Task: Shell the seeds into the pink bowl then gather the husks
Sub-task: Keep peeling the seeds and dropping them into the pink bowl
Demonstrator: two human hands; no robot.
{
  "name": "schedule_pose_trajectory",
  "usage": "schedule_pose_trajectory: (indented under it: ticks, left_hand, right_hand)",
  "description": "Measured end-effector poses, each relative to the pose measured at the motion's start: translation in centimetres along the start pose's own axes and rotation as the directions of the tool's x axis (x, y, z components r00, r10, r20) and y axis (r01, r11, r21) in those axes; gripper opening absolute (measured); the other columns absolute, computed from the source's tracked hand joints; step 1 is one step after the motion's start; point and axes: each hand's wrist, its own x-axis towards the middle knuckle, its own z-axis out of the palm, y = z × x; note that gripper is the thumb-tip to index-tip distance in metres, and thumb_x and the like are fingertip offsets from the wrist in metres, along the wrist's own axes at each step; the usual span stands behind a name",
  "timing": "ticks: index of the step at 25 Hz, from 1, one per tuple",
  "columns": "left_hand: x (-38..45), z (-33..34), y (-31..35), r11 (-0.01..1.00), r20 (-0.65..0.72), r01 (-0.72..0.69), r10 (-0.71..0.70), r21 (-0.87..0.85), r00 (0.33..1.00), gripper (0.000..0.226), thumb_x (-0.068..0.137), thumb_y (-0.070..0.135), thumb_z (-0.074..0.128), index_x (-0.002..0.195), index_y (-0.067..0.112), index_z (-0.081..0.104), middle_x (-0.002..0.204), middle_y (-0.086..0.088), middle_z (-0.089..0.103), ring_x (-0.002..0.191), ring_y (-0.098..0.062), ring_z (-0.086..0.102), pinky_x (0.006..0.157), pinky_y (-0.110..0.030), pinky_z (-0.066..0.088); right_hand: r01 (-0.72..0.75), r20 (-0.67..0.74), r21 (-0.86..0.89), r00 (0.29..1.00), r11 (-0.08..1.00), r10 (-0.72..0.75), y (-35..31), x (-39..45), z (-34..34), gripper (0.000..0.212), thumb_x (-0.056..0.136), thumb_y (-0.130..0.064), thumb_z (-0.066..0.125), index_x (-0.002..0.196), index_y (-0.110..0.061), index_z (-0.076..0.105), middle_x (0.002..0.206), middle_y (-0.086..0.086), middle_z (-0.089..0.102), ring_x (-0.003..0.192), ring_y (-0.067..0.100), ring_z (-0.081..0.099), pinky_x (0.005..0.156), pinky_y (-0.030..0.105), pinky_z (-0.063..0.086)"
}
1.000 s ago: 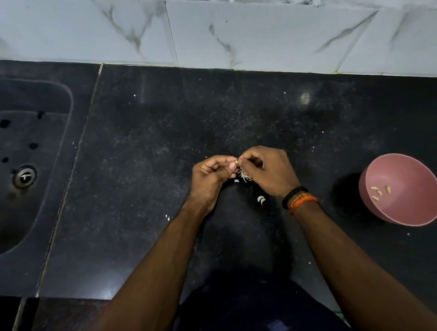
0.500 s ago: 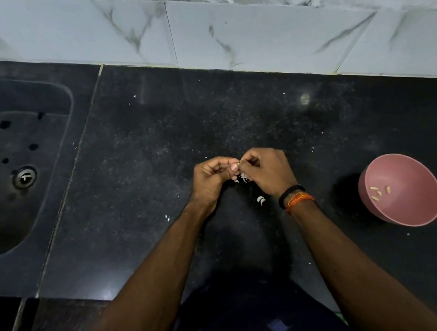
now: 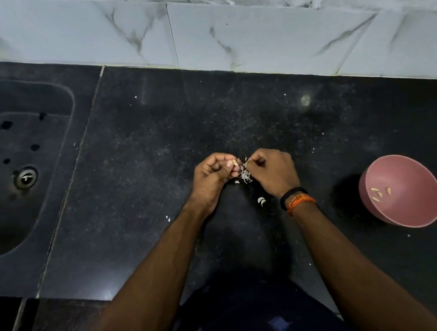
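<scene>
Left hand point(image 3: 214, 176) pinching a pale tan seed point(image 3: 235, 162), right hand point(image 3: 273, 169) curling beside it, contents unclear — round pink plastic bowl point(image 3: 422, 218) sitting lower right, nearer the right hand.

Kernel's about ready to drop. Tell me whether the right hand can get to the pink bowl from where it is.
Probably yes: the right hand has only bare counter between it and the pink bowl, whose mouth is open.

Head view, steeply down on counter point(image 3: 203, 116).
</scene>
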Motion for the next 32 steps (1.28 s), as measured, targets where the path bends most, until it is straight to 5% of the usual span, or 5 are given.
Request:
schedule_pose_trajectory:
  ticks: [8,12,17,24,32]
  left_hand:
    - [0.0,-0.1,0.3,0.996,-0.004,0.053,-0.053,-0.069,0.999,0.017,0.095,-0.006,0.057,0.109,0.001,0.063,0.092,-0.015,0.074,0.081,-0.017,0.071,0.076,-0.028,0.058]
    - [0.0,-0.1,0.5,0.994,-0.012,0.062,-0.063,-0.088,0.998,0.016,0.094,-0.006,0.059,0.106,0.002,0.063,0.093,-0.017,0.073,0.082,-0.02,0.071,0.076,-0.03,0.058]
    - [-0.1,0.0,0.6,0.991,0.008,0.076,-0.075,-0.107,0.997,0.015,0.094,-0.006,0.058,0.106,-0.001,0.065,0.096,-0.018,0.074,0.086,-0.023,0.073,0.08,-0.032,0.06]
    - [-0.1,-0.1,0.5,0.99,0.001,0.083,-0.084,-0.114,0.996,0.021,0.089,-0.013,0.06,0.103,-0.002,0.069,0.092,-0.019,0.074,0.086,-0.026,0.074,0.081,-0.034,0.06]
    - [0.0,-0.2,0.1,0.992,-0.013,0.087,-0.089,-0.088,0.996,0.023,0.09,-0.011,0.06,0.105,0.001,0.073,0.094,-0.014,0.076,0.083,-0.018,0.072,0.078,-0.027,0.059]
  right_hand:
    - [0.013,0.022,0.108,1.0,0.994,-0.015,0.2,0.3,-0.4,0.01,0.091,-0.015,0.071,0.09,-0.024,0.074,0.083,-0.009,0.074,0.081,0.011,0.073,0.081,0.042,0.062]
    - [0.052,0.024,0.064,0.998,0.997,-0.054,-0.4,0.2,-0.5,0.019,0.092,-0.011,0.063,0.095,-0.019,0.079,0.087,-0.008,0.075,0.083,0.007,0.07,0.084,0.034,0.059]
    - [0.045,-0.067,-0.037,0.997,0.998,-0.048,-0.6,0.2,-0.5,0.025,0.091,-0.032,0.068,0.072,-0.017,0.072,0.068,-0.005,0.068,0.067,0.012,0.064,0.07,0.036,0.055]
    - [0.11,-0.047,0.0,0.993,0.994,-0.11,-0.5,0.2,-0.7,0.014,0.084,-0.007,0.074,0.087,-0.021,0.074,0.087,-0.014,0.066,0.08,0.001,0.064,0.078,0.022,0.056]
    - [0.17,0.024,0.089,0.985,0.981,-0.173,-0.1,0.3,-0.3,0.009,0.09,-0.018,0.073,0.096,-0.017,0.079,0.092,-0.008,0.073,0.085,0.004,0.068,0.081,0.024,0.056]
